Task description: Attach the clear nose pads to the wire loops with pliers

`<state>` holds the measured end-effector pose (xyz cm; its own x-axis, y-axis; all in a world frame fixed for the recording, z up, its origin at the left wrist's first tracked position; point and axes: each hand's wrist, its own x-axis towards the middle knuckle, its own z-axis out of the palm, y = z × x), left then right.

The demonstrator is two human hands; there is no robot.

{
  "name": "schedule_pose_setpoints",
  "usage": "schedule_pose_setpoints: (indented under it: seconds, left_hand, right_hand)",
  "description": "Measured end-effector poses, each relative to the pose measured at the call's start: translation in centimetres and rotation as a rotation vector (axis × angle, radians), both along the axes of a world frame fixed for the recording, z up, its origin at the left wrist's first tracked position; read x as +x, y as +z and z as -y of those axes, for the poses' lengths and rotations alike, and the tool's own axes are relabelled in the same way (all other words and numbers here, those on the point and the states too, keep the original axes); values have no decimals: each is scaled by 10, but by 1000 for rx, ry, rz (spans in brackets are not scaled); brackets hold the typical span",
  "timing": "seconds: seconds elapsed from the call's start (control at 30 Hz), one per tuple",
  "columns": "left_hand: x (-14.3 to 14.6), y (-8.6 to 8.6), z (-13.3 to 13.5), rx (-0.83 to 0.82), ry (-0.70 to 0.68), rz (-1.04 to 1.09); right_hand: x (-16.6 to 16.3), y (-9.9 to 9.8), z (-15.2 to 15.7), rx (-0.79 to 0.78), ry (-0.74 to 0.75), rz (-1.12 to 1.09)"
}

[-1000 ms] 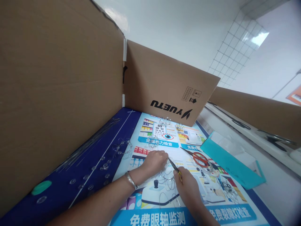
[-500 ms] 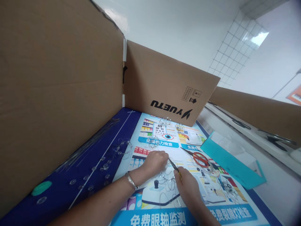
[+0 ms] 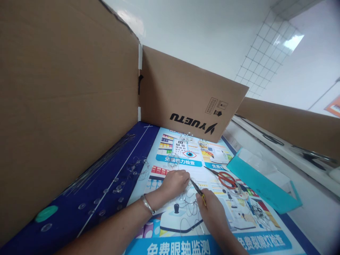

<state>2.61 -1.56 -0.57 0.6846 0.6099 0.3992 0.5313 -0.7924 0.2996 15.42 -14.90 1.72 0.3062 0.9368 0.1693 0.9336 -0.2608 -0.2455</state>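
Note:
My left hand point(image 3: 175, 182) is closed in a pinch above the printed sheet, with thin wire point(image 3: 191, 205) looping out below its fingers; the exact spot it grips is hidden. In my right hand point(image 3: 214, 209) is a pair of slim pliers point(image 3: 197, 187) with dark jaws and yellow-and-black handles. The tips of the jaws point up and left, right by the left fingertips. Whether the jaws touch the wire is too small to tell. Red-handled scissors point(image 3: 225, 179) lie just beyond the right hand, their blades toward the left.
Wire clusters with clear beads rest on the sheet point(image 3: 172, 159) and at its right point(image 3: 259, 212). Loose clear discs point(image 3: 82, 205) and a green lid-like piece point(image 3: 47, 213) lie on the blue surface. A teal box point(image 3: 262, 184) stands right. Cardboard walls point(image 3: 186, 85) rise behind and left.
Almost the same. The pliers and my right hand have shifted very slightly; my left hand stays in its pinch at nearly the same spot.

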Motion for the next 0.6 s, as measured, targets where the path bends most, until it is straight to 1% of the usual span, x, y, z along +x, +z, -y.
schedule_pose_setpoints:
  seconds: [0.37, 0.6]
  left_hand:
    - [-1, 0, 0, 27, -24, -7]
    - [-1, 1, 0, 45, -10, -30]
  right_hand:
    - [1, 1, -1, -3, -8, -36]
    - [2, 2, -2, -21, -20, -67]
